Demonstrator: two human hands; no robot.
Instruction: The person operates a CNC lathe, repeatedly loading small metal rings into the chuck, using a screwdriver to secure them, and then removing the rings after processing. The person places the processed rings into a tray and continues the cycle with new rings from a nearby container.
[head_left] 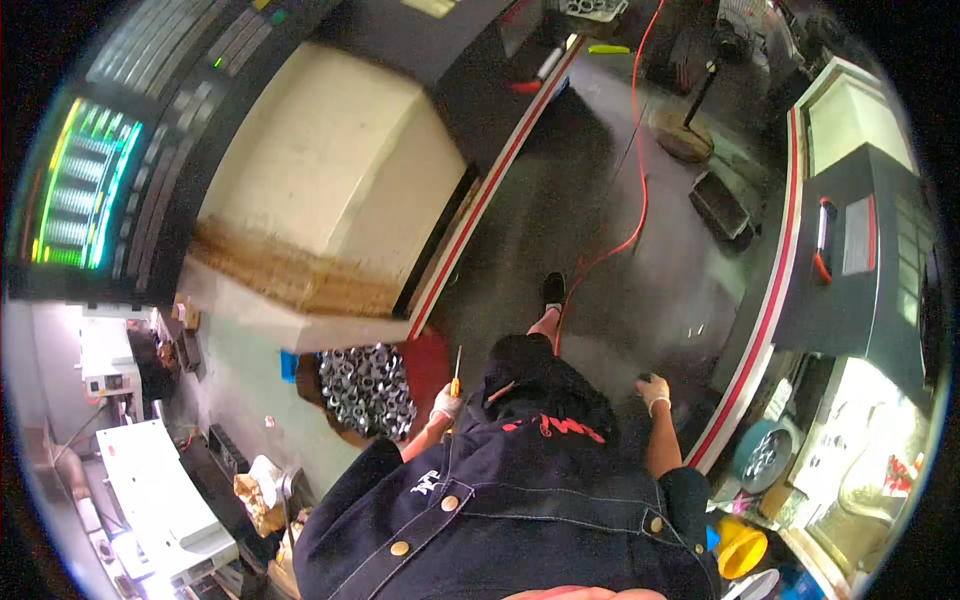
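Head view: the orange-handled tool (455,388), gripped in the left hand (444,405) near the metal parts (365,388), thin shaft (459,361) forward, is judged light, stiff and best held by its handle (455,386), while the right hand's (655,392) state cannot be told.

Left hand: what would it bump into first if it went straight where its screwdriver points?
The left hand and screwdriver would probably meet the left red-striped edge, though depth is unclear here.
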